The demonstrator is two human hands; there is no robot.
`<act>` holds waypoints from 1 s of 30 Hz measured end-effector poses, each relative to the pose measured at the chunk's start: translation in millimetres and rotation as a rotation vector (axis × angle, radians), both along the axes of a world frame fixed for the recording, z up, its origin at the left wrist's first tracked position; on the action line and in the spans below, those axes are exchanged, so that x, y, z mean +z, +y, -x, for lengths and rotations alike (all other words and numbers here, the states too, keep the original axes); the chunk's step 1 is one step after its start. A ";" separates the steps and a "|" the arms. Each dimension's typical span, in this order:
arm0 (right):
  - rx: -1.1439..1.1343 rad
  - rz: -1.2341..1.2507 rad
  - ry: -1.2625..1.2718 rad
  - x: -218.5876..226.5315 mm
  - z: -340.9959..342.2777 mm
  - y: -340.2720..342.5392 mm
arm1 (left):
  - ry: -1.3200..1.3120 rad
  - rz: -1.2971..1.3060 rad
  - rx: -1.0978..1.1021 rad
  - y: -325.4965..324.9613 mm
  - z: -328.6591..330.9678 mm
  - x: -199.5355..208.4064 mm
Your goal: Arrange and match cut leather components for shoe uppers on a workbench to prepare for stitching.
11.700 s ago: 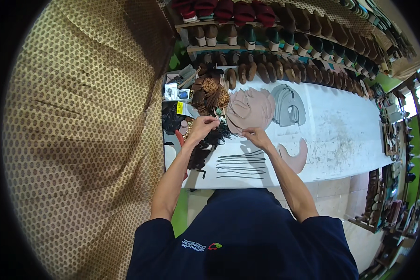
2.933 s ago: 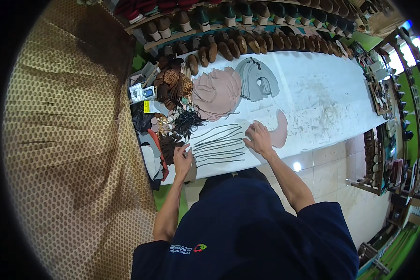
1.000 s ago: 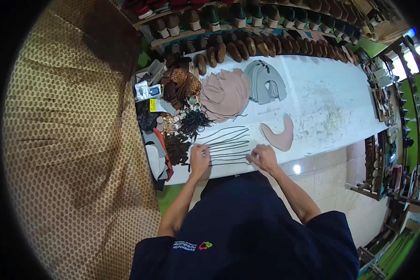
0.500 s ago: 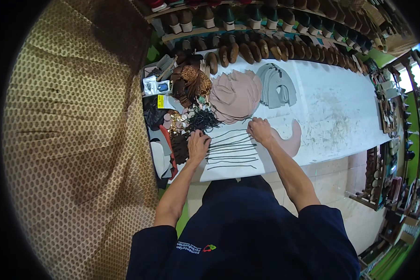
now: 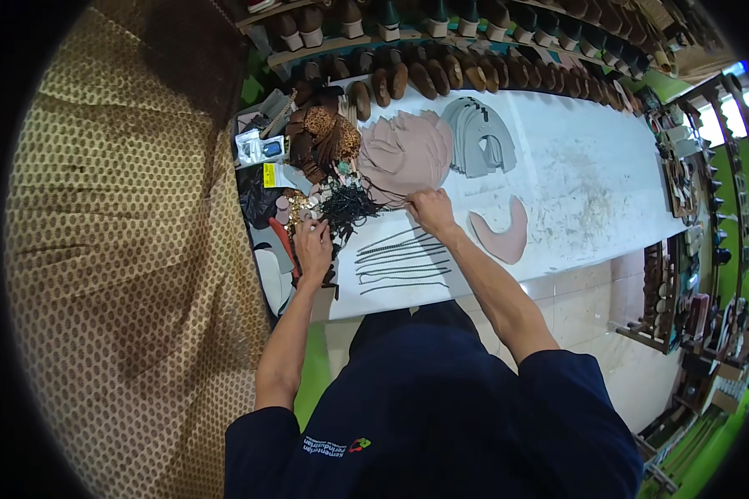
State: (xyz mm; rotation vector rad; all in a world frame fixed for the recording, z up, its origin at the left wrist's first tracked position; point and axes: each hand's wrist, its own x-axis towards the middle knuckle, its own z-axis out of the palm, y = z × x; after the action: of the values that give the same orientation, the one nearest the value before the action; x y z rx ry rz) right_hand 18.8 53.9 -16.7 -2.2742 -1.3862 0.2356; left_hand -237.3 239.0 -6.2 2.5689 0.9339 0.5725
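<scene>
Here, the left hand (image 5: 313, 247) is beside the black cord tangle (image 5: 347, 206), the right hand (image 5: 431, 211) by the near edge of the pink stack (image 5: 408, 150); whether either grip is together, I cannot tell. The tabletop (image 5: 558, 200) stretches broadly right.

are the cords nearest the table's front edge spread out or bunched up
Spread out: the cords lie in mostly separate, roughly parallel lines on the table, unlike the dark tangle by the left hand.

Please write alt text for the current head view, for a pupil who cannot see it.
Over a white table, a bare left hand is beside a tangle of black cords, the right hand by a pile of pink pieces. Near the front edge, dark cords lie side by side; a pink crescent and a grey stack lie further right.
</scene>
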 end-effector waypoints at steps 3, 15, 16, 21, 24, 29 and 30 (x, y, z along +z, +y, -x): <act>-0.113 0.038 0.136 7.1 8.6 -19.0 | -0.032 0.025 0.010 -6.3 9.6 1.3; -0.042 0.157 0.282 9.7 77.8 -193.1 | -0.053 0.301 -0.451 -103.9 -31.5 7.6; -0.065 0.153 0.279 3.1 81.2 -198.9 | -0.054 0.300 -0.474 -114.5 -38.9 8.9; -0.089 0.061 0.214 5.7 89.4 -196.0 | 0.070 0.383 -0.756 -159.2 -57.9 1.7; -0.098 0.028 0.194 18.2 88.8 -193.1 | 0.157 0.394 -0.810 -174.2 -65.4 -0.9; -0.053 -0.054 0.156 43.0 72.6 -196.9 | 0.177 0.484 -0.747 -188.4 -84.1 9.4; -0.070 -0.080 0.198 47.5 66.7 -198.5 | 0.177 0.541 -0.713 -190.7 -89.1 15.0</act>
State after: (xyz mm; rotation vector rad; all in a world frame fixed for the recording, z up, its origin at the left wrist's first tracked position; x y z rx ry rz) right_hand -47.9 -144.6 30.8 -2.1648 -1.1930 0.3649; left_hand -148.2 48.3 8.7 2.2385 0.1282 -0.1046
